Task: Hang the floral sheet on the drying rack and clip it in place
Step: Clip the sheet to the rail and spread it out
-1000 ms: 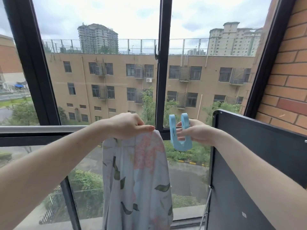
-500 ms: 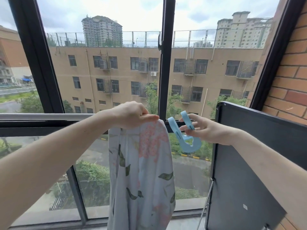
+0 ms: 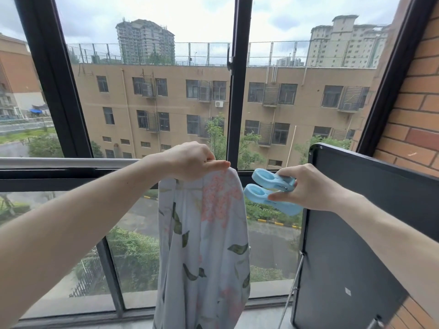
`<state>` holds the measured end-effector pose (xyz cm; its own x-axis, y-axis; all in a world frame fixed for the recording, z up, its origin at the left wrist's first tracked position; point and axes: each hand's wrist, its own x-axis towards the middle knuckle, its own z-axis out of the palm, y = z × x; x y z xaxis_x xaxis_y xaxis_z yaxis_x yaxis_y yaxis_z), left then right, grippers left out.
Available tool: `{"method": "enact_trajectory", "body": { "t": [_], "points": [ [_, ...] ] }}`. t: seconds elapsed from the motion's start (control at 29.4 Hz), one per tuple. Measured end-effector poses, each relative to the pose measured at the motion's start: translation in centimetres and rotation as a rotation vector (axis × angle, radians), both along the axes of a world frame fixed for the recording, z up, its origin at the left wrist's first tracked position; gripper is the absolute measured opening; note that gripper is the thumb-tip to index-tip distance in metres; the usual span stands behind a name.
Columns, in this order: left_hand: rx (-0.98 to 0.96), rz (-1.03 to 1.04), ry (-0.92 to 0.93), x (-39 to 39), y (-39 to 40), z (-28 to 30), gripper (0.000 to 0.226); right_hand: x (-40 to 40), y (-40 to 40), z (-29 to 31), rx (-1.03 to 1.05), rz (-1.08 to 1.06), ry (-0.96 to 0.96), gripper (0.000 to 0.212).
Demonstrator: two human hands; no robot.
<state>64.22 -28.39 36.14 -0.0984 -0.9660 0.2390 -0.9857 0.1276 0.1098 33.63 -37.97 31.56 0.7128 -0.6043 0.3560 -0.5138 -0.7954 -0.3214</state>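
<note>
Pinning the floral sheet [image 3: 204,233] where it drapes over the rail [image 3: 59,162], my left hand [image 3: 190,161] closes on its top fold, so the fabric cannot slide while I clip it. My right hand [image 3: 306,186] squeezes the blue clip [image 3: 268,188], its jaws spread just beside the sheet's edge.

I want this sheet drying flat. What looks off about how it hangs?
The sheet hangs bunched in a narrow bundle under the left hand, not spread along the rail. The clip in the right hand isn't on yet.
</note>
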Motion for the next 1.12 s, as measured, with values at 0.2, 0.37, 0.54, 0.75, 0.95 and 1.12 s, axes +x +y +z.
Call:
{"method": "enact_trajectory", "body": {
  "t": [0.2,0.37,0.54,0.75,0.95,1.12],
  "points": [
    [0.01,0.007,-0.008,-0.2,0.2,-0.1,0.076,0.5,-0.5,-0.5,-0.111,-0.073,0.087,0.045],
    [0.002,0.007,-0.002,-0.2,0.2,-0.2,0.075,2.0,-0.5,1.2,-0.226,-0.027,0.16,0.052],
    [0.017,0.02,0.011,0.0,0.5,0.0,0.074,3.9,-0.4,2.9,-0.328,-0.006,0.266,0.052],
    [0.002,0.025,0.009,0.1,0.6,-0.2,0.073,4.7,0.3,3.4,-0.334,0.033,0.339,0.049],
    [-0.004,0.025,-0.003,-0.1,0.1,-0.2,0.075,5.9,-0.1,3.2,-0.306,0.059,0.289,0.052],
    [-0.008,0.03,-0.029,0.0,0.0,-0.3,0.085,5.8,-0.7,3.0,-0.151,0.095,0.263,0.037]
  ]
}}
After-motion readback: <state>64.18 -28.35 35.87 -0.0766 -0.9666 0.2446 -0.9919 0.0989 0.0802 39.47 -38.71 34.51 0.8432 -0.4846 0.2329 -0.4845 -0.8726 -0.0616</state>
